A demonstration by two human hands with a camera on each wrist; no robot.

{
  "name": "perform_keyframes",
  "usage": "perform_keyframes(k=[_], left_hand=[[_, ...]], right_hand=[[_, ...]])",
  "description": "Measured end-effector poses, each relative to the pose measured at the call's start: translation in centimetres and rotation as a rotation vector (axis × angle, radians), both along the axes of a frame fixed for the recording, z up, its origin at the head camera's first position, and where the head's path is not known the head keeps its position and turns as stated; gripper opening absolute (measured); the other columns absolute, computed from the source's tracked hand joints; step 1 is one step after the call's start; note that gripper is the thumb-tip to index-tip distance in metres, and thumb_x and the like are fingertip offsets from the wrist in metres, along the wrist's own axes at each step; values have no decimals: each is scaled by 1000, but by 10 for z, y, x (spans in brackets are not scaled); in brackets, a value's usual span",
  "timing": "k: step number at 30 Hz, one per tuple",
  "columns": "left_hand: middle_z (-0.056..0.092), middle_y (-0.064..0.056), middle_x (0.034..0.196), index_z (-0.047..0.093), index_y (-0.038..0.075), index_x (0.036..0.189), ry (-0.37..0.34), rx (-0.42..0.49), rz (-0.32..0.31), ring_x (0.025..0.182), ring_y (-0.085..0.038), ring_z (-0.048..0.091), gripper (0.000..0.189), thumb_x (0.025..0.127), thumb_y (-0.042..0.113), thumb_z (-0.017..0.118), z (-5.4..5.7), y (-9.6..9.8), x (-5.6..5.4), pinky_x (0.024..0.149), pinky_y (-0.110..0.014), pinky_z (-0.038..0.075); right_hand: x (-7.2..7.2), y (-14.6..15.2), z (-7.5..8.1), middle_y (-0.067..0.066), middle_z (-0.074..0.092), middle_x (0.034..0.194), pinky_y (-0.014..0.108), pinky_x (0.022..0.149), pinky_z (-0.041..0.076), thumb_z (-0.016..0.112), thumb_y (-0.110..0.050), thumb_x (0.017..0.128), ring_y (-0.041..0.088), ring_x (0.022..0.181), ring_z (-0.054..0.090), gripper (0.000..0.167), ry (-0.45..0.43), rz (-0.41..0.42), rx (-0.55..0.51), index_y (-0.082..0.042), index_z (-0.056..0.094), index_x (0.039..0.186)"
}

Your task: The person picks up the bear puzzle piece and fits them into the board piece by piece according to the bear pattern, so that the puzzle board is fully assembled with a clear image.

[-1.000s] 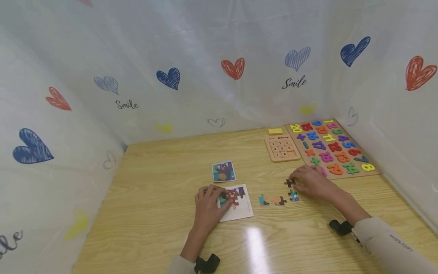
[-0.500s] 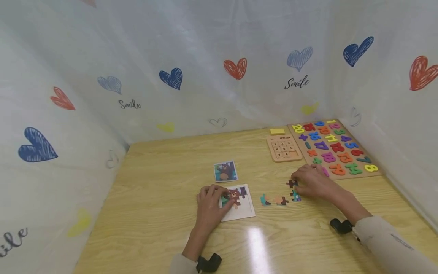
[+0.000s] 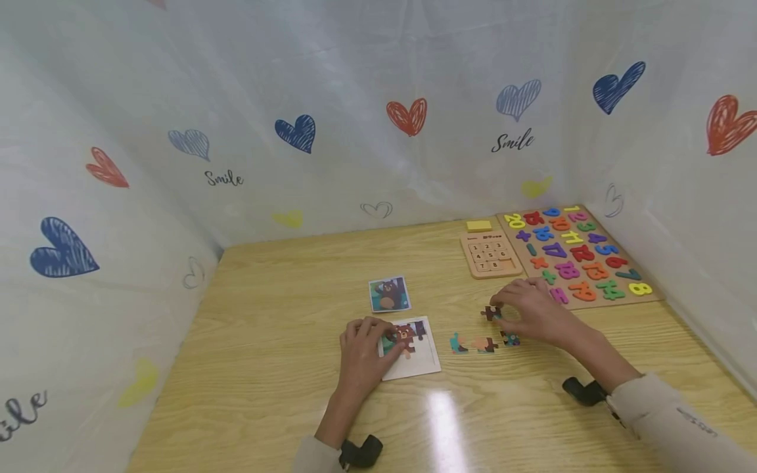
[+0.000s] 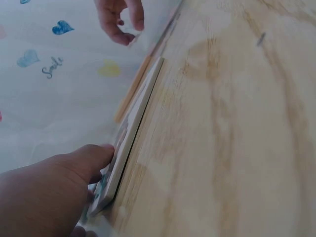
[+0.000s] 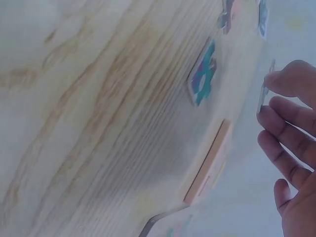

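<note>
My left hand point(image 3: 362, 348) grips the left side of a white puzzle board point(image 3: 424, 364), which lies on the table with part of a brown bear picture fitted in its upper half. In the left wrist view the thumb rests over the board's edge point(image 4: 131, 148). Between thumb and fingertips, my right hand point(image 3: 535, 312) pinches a dark brown jigsaw piece point(image 3: 489, 313), seen edge-on and raised off the table in the right wrist view. A teal-and-blue piece point(image 3: 510, 339) lies below that hand. Farther left are a tan-and-brown piece point(image 3: 485, 345) and a teal piece point(image 3: 457, 343).
Behind the board lies a square bear picture card point(image 3: 390, 295). A wooden number slide puzzle point(image 3: 470, 269), a yellow block point(image 3: 479, 226) and a board of coloured numerals point(image 3: 639, 301) stand at the back right. A heart-printed curtain point(image 3: 343, 190) surrounds the table point(image 3: 272, 368).
My right hand has lifted the dark brown piece and moved slightly left with it, away from the teal-and-blue piece. The left hand stays in place on the puzzle board.
</note>
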State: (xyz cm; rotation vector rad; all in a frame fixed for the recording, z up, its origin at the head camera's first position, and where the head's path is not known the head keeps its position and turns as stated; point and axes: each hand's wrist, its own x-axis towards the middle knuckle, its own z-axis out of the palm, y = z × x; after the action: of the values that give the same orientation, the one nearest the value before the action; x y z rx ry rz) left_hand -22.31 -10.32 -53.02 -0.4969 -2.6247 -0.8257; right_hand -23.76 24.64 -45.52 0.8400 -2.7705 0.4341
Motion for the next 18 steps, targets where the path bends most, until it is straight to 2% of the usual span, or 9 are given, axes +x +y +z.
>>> perform_keyframes(k=[8,18], left_hand=[[60,6,109,73,23,103,-1,1,1,108,-23,46,28,85,43,79,0,0,0,93,-50,35],[59,6,109,72,24,103,-10,3,2,109,-23,45,28,85,44,79,0,-1,0,95,-50,34]], right_hand=[[2,-14,3,4,71,103,58,89,33,80,-11,78,29,102,61,26,4,34,-6,-11,74,103],[0,-31,0,2,70,101,54,86,33,84,-14,76,25,99,60,28,60,97,-15,-10,74,101]])
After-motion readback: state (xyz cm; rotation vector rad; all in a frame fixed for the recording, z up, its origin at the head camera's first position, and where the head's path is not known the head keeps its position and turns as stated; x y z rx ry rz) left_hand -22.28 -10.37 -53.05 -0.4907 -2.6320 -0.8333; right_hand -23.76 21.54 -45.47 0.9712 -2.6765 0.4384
